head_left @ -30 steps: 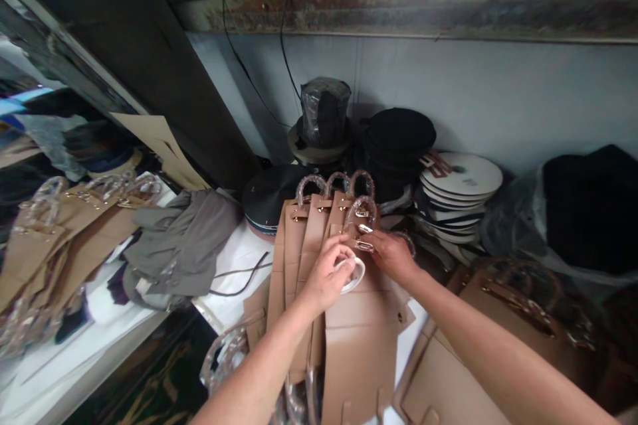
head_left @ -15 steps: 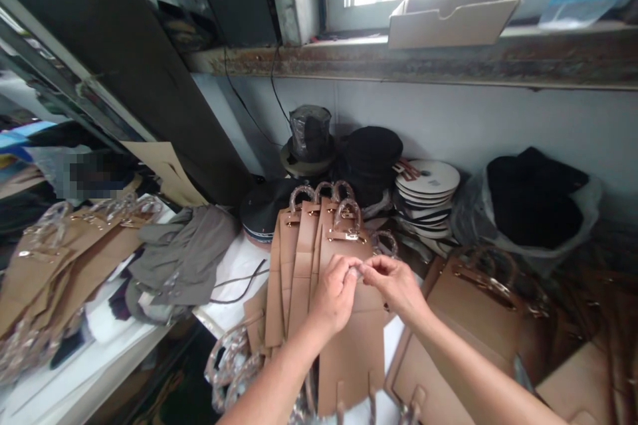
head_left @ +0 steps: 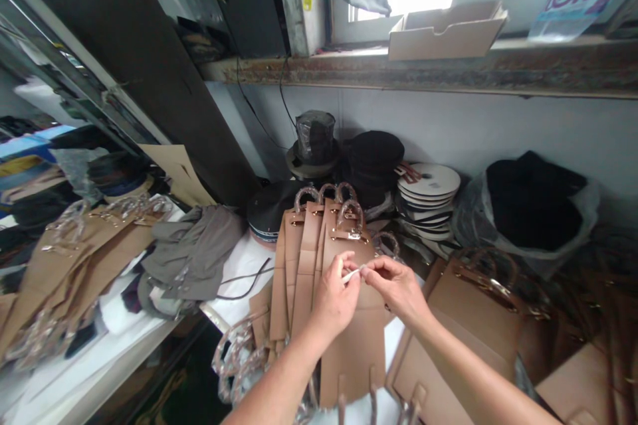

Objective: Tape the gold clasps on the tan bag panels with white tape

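Observation:
My left hand (head_left: 337,292) and my right hand (head_left: 396,284) meet over the upper part of a tan bag panel (head_left: 352,352). Between their fingertips is a small thin white piece (head_left: 351,275), pinched by both hands; what it is cannot be made out. The panel lies on top of a fanned stack of similar tan panels (head_left: 293,279). A plastic-wrapped handle (head_left: 351,214) and gold-coloured metal fittings show at its top, beyond my hands.
More tan bag pieces lie right (head_left: 473,325) and left (head_left: 74,259). Grey cloth (head_left: 192,259) lies left of the stack. Behind stand white-sided reels (head_left: 428,189), black rolls (head_left: 373,159) and a plastic bag with black material (head_left: 533,206). A cardboard box (head_left: 443,40) sits on the ledge.
The view has shifted slightly. The fingers of my left hand have loosened a little, and the white piece between my hands now shows more clearly.

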Available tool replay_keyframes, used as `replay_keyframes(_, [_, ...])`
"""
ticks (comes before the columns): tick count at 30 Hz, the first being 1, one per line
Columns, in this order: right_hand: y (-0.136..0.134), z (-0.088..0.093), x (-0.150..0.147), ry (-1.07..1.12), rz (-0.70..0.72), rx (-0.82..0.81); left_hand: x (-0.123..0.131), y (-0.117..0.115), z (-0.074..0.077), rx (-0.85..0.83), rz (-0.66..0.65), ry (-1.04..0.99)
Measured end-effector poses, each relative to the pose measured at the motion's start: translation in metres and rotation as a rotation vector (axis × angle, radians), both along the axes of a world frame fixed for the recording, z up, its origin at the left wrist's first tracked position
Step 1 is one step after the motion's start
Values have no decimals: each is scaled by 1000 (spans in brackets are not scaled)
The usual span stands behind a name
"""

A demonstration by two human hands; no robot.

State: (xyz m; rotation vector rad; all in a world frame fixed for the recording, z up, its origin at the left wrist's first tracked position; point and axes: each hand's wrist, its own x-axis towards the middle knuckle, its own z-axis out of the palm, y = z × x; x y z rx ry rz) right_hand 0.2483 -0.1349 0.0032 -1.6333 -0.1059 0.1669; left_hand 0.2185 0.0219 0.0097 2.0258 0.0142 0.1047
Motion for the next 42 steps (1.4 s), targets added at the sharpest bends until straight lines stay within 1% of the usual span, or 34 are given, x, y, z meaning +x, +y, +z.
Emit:
replay_keyframes(3, [-4, -5, 1, -98, 12, -36, 4, 2, 1, 4, -58, 2])
replay_keyframes(6, [-8, -11, 6, -164, 30, -81, 7, 3, 3, 4, -57, 10])
replay_keyframes(9, [-11, -15, 14, -122, 62, -122, 10, 3, 5, 23, -52, -12])
replay_keyframes(11, [-12, -16, 21, -68, 84, -120, 12, 4, 5, 39, -52, -35])
replay_keyframes(14, [-13, -14, 32, -56, 142, -110, 16, 7, 6, 74, -56, -65])
replay_keyframes(17, [-12, -8, 41, -118, 205, -165, 22, 9, 6, 101, -69, -70])
replay_keyframes(19, [-10, -4, 47, -178, 228, -201, 29, 9, 5, 86, -60, -51])
replay_keyframes(21, [-9, 0, 53, -238, 267, -216, 38, 8, 1, -2, -34, 15])
replay_keyframes(23, [-9, 4, 60, -265, 320, -210, 47, 6, -7, -193, 12, 154])
replay_keyframes(26, [-8, 8, 74, -169, 365, -128, 60, 8, -25, -510, 163, 380])
replay_keyframes(28, [-5, 6, 89, -75, 309, -54, 65, 14, -38, -613, 258, 433])
replay_keyframes(29, [-1, 3, 98, -36, 248, -21, 66, 18, -43, -631, 275, 435])
replay_keyframes(31, [10, -12, 118, 28, 94, 54, 66, 26, -53, -622, 250, 424])
replay_keyframes(32, [17, -22, 129, 65, 26, 95, 65, 29, -56, -604, 227, 421])
replay_keyframes(34, [31, -44, 148, 146, -64, 156, 63, 35, -62, -559, 192, 422])
replay_keyframes(36, [44, -65, 163, 192, -121, 167, 62, 37, -65, -518, 184, 416])
replay_keyframes(38, [53, -80, 172, 191, -167, 160, 63, 37, -66, -497, 176, 409])
replay_keyframes(40, [59, -86, 177, 175, -199, 152, 64, 37, -67, -497, 173, 409])
replay_keyframes(42, [62, -89, 179, 163, -220, 134, 64, 36, -66, -507, 179, 419])
